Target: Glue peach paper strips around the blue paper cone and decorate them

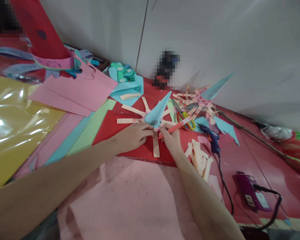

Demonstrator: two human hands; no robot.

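Note:
A blue paper cone [158, 111] stands at the middle of a paper craft, with cream paper strips [130, 120] spreading out from it like rays. Some strips carry red marks. The craft lies on red sheets [107, 131]. My left hand [133, 135] has its fingers bent and pressed at the base of the strip [156, 149] that points toward me. In my right hand [172, 138] is a red marker pen [173, 129], gripped with its tip low over that same strip. The fingertips partly hide the mark there.
To the right are scissors [186, 120], a blue glue gun [212, 136], loose cream strips [198, 158] and a purple power strip [253, 193] with a cord. A second cone craft [215, 88] stands behind. Pink sheets [75, 90] and a yellow plastic-wrapped pack [20, 123] lie left.

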